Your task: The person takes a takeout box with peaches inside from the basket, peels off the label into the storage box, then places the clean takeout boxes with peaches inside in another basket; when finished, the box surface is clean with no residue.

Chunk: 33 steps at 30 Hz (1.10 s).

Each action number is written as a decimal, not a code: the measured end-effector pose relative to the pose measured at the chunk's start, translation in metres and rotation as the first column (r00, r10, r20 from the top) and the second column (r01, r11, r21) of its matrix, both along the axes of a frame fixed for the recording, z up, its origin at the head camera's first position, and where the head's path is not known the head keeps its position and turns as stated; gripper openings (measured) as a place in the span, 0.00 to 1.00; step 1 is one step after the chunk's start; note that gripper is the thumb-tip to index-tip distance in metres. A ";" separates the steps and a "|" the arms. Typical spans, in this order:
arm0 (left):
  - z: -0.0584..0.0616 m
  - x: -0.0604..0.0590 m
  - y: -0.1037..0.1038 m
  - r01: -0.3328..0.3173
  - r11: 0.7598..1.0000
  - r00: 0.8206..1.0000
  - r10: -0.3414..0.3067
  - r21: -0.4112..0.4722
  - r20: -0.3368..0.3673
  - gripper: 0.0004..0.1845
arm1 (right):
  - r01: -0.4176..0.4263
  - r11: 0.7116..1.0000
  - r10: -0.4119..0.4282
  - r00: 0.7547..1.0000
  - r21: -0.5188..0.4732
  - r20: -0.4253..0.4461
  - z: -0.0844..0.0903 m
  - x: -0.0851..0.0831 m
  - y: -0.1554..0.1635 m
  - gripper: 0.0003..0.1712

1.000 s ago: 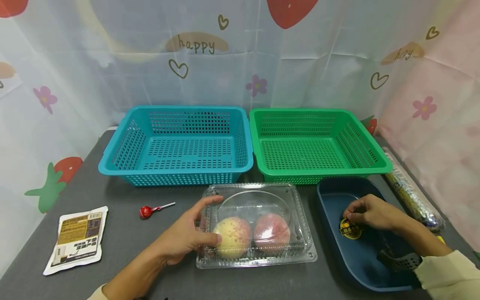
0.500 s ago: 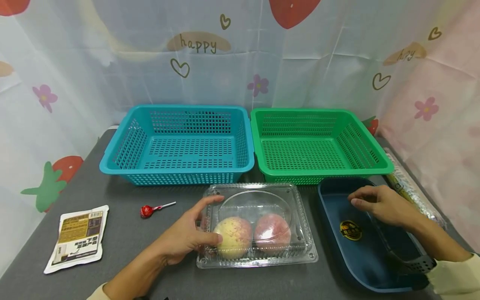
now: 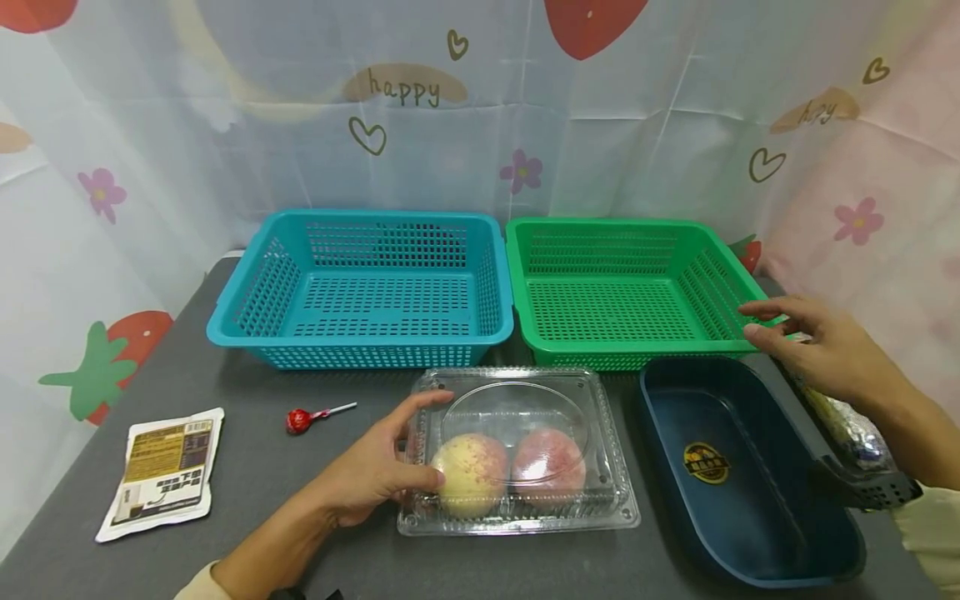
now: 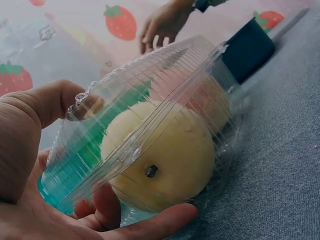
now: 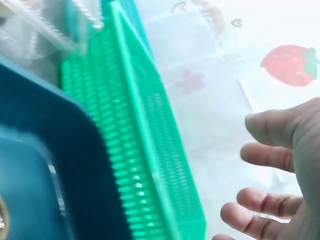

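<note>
A clear plastic clamshell box (image 3: pixel 525 450) lies shut on the grey table and holds a yellowish peach (image 3: pixel 468 473) and a redder peach (image 3: pixel 547 467). My left hand (image 3: pixel 408 446) grips the box's left end, thumb on the lid and fingers curled against the side. The left wrist view shows that grip close up: the box (image 4: pixel 150 125), the yellow peach (image 4: pixel 160 155), my thumb on top, fingers underneath. My right hand (image 3: pixel 780 329) hovers with its fingers spread and relaxed over the right front corner of the green basket (image 3: pixel 637 283). It holds nothing; its fingers (image 5: pixel 270 160) show beside the green basket (image 5: pixel 135 150).
A blue basket (image 3: pixel 367 283) stands left of the green one. A dark blue tray (image 3: pixel 652 383) with a round yellow-black label (image 3: pixel 705 462) sits at the front right. A foil-wrapped roll (image 3: pixel 851 429) lies along the right edge. A red lollipop (image 3: pixel 300 419) and a printed packet (image 3: pixel 161 475) lie left.
My right hand has left the round label in the dark tray and moved up and right to the green basket's corner. The left hand and the box have stayed put.
</note>
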<state>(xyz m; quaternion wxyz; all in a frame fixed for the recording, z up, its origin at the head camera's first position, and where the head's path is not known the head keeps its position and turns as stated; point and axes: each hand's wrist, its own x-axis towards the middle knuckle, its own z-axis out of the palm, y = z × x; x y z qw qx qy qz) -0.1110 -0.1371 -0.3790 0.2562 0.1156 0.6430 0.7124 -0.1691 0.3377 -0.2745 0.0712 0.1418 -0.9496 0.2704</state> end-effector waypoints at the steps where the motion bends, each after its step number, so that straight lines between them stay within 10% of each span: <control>1: 0.000 0.000 0.000 0.002 1.000 1.000 -0.002 0.003 -0.005 0.47 | 0.018 1.000 -0.018 1.000 -0.006 0.001 0.003 -0.002 0.001 0.22; 14: -0.003 0.002 0.004 -0.013 0.999 0.995 0.009 -0.040 -0.103 0.39 | 0.127 0.990 -0.130 0.991 -0.056 -0.039 -0.002 -0.029 0.021 0.28; 33: -0.002 0.003 0.004 -0.033 0.998 0.993 0.026 -0.054 -0.117 0.36 | -0.007 0.998 -0.001 0.994 0.068 0.105 -0.047 -0.060 0.052 0.40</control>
